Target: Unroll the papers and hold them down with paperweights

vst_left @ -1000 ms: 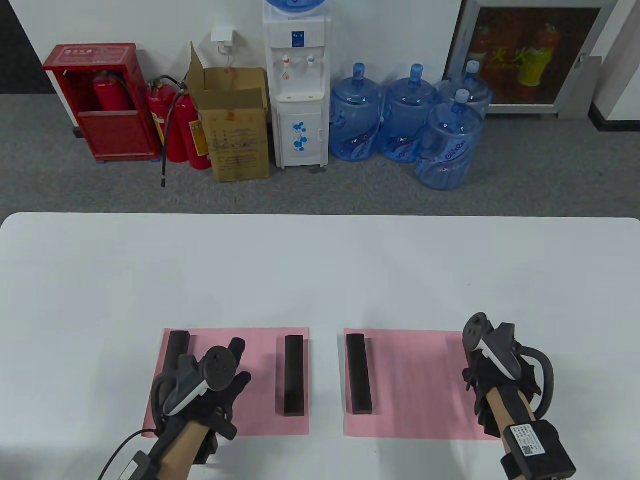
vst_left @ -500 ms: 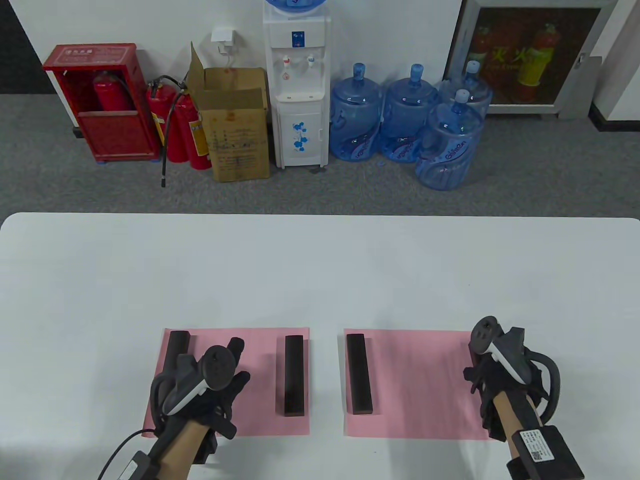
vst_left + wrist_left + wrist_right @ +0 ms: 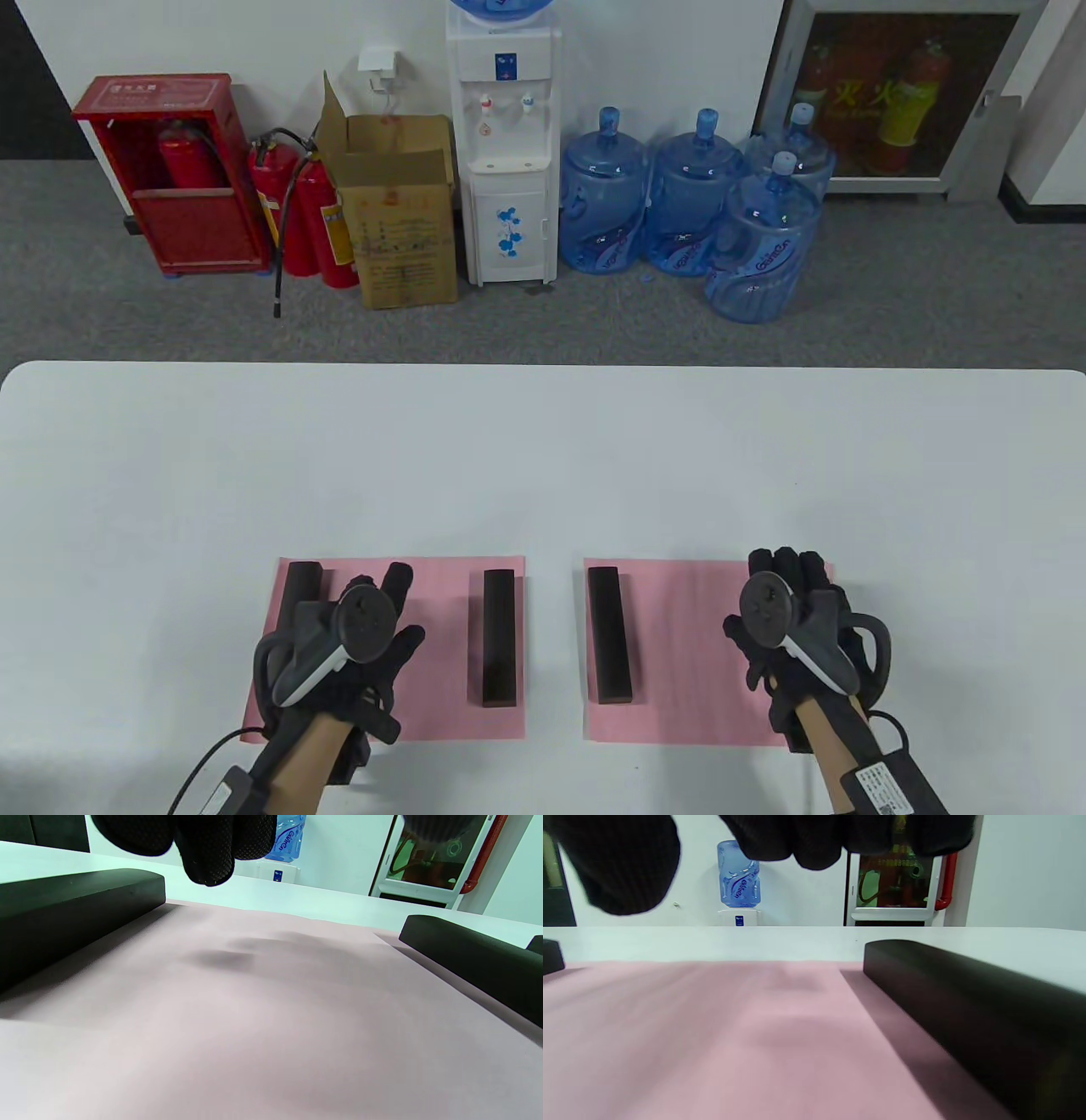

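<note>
Two pink papers lie flat on the white table, the left paper and the right paper. Dark bar paperweights sit on the left paper's left edge and right edge. One bar sits on the right paper's left edge. Another bar on its right edge shows only in the right wrist view. My left hand hovers open over the left paper, fingers clear of it. My right hand is open, palm down, over the right paper.
The table's far half is bare white. Beyond its far edge stand a water dispenser, several blue water bottles, a cardboard box and red extinguishers.
My right hand has moved left from the right paper's right edge and turned palm down over the paper. My left hand has barely moved.
</note>
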Motion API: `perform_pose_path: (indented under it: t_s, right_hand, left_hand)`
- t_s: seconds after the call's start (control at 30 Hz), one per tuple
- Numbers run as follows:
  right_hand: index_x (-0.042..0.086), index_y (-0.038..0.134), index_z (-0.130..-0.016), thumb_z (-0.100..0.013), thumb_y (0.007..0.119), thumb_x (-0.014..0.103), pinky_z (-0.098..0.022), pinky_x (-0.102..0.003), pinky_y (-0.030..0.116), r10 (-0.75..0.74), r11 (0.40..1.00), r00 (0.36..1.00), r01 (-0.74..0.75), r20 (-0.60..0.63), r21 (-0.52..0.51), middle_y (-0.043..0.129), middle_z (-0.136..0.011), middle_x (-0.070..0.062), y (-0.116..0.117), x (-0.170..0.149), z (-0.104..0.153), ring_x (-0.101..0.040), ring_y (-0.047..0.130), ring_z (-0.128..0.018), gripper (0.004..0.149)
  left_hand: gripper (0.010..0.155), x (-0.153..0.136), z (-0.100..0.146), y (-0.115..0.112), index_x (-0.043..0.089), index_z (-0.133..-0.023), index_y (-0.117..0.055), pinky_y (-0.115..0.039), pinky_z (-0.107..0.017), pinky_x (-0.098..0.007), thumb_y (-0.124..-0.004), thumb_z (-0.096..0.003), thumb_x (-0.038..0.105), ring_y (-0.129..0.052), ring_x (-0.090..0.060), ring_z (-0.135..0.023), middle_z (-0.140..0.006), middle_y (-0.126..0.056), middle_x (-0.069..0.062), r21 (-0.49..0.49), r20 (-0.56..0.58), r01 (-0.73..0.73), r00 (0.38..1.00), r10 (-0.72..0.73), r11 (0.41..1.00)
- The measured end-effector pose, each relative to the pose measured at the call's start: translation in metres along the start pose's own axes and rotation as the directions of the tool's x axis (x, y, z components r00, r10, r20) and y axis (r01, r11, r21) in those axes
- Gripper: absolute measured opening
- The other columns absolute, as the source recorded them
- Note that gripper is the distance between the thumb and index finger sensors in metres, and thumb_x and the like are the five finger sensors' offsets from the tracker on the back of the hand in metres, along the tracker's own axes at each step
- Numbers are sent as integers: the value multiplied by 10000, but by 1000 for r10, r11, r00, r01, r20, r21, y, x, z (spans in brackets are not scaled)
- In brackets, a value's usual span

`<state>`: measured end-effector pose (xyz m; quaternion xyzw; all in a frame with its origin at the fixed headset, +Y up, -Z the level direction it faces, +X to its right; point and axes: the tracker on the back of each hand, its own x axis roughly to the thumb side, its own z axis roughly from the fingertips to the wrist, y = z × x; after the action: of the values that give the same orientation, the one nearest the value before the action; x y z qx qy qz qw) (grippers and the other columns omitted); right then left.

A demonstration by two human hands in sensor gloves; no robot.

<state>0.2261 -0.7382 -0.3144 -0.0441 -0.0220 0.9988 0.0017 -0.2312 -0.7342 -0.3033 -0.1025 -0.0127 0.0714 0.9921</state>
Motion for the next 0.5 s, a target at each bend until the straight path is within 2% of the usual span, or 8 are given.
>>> perform_pose_path:
  t_s: [0.1, 0.5]
  right_hand:
    - [206, 528, -1063, -355, 781, 563, -720, -608, 503, -15, 999, 1000, 15, 17, 41, 438, -1112, -77, 7, -1, 3, -372, 404, -1065, 832]
    - [207, 526, -1063, -360, 773, 556, -727, -609, 479, -50, 997, 998, 52, -30, 61, 412, -1116, -73, 15, -16, 2, -371, 362, -1067, 823]
  left_hand:
    - [734, -1, -1, -2, 462, -1117, -277, -576, -720, -619, -605, -483, 631, -668, -416, -1031, -1215, -457, -134, -9, -1, -3, 1000, 3, 1000]
    - [731, -5, -2, -4, 459, -1118, -284, -553, -732, -638, -605, -484, 629, -632, -436, -1058, -1228, -428, -132, -25, -9, -13, 1000, 13, 1000]
